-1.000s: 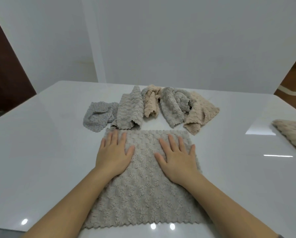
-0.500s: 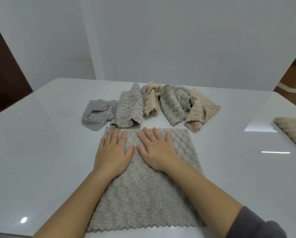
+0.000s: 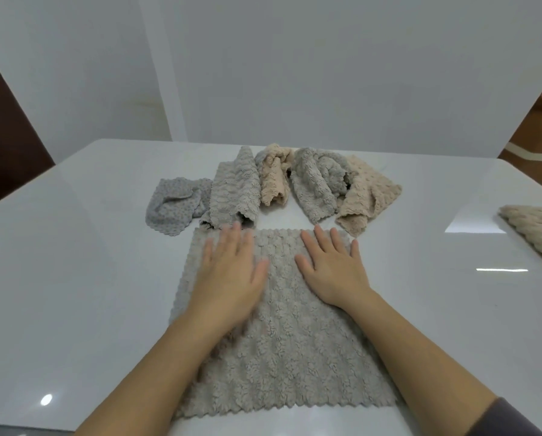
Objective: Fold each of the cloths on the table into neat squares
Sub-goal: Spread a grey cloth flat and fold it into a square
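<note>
A grey-beige fluffy cloth (image 3: 288,350) lies spread flat on the white table (image 3: 74,278) in front of me. My left hand (image 3: 228,275) presses flat on the cloth's far left part, fingers straight and slightly blurred. My right hand (image 3: 332,272) lies flat on its far right part, fingers spread. Behind the cloth sits a row of crumpled cloths: a blue-grey one (image 3: 175,209), a grey one (image 3: 235,190), a beige one (image 3: 274,174), another grey one (image 3: 318,184) and a tan one (image 3: 367,196).
A cream folded cloth (image 3: 537,231) lies near the table's right edge. A brown cardboard box (image 3: 540,133) stands beyond the far right corner. A dark door or panel (image 3: 2,136) is at the left. A pale wall rises behind the table.
My right hand has slid from the cloth's middle, beside my left hand, out to the right. My left hand has moved slightly forward.
</note>
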